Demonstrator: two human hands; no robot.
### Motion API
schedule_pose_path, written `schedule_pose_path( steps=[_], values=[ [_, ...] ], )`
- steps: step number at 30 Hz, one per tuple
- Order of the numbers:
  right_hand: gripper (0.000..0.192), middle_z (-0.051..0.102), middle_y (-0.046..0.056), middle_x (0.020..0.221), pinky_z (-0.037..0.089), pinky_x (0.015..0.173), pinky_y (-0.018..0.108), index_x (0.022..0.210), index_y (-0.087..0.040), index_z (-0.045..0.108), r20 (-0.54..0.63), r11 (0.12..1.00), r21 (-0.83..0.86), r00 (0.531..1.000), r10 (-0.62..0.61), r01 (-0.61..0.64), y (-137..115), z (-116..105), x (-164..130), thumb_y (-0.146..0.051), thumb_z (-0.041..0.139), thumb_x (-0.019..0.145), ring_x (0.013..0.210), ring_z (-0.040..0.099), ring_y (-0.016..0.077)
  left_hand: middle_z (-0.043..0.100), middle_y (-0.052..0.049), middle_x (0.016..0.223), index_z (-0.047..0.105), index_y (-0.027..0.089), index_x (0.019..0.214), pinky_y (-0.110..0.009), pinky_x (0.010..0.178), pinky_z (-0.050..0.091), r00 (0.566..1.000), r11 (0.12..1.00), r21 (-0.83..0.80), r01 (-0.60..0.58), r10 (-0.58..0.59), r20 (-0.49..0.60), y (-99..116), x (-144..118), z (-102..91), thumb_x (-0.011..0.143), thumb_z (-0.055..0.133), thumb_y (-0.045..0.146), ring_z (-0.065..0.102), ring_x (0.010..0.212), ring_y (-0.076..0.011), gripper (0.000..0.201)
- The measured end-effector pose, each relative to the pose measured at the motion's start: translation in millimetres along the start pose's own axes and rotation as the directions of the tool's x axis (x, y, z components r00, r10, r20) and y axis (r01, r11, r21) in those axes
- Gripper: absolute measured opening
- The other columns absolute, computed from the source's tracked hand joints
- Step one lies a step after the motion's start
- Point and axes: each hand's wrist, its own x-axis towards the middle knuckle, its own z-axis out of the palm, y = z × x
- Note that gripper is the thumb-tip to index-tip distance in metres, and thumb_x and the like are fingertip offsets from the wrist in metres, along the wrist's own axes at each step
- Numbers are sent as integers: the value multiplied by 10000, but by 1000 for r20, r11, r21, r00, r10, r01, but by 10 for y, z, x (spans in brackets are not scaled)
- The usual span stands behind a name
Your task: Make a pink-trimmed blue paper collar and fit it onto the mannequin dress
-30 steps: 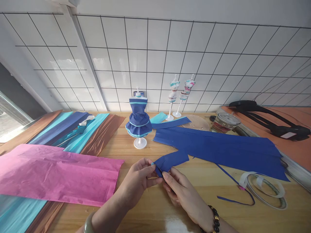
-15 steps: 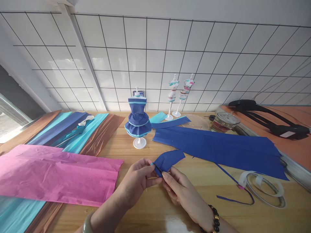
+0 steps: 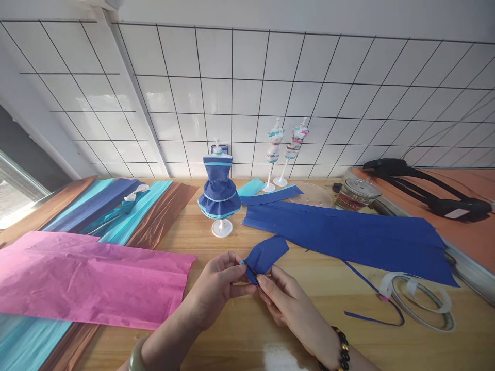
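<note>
Pink tissue sheet (image 3: 93, 278) lying along table (image 3: 240, 340) left edge. Mannequin in blue dress (image 3: 218, 191) standing mid-table; two bare mannequins (image 3: 284, 149) standing at back edge. Tape roll (image 3: 421, 301) sitting near right edge.

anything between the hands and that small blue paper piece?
Nothing visible. The left hand and right hand both pinch the near end of the small blue paper piece; its far end lifts free above the wooden table.
</note>
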Motion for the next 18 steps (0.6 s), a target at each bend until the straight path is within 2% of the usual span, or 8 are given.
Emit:
schedule_pose_path(
  steps=[18],
  values=[
    [354,296,-92,540,158,381,208,708,-210,411,-16,997,-49,998,-54,53,37,-38,12,-542,509,781,424,211,53,637,-55,750,547,138,749,-311,693,519,1000,997,80,-8,7,14,-9,-16,-11,738,636,207,615,726,-165,114]
  ],
)
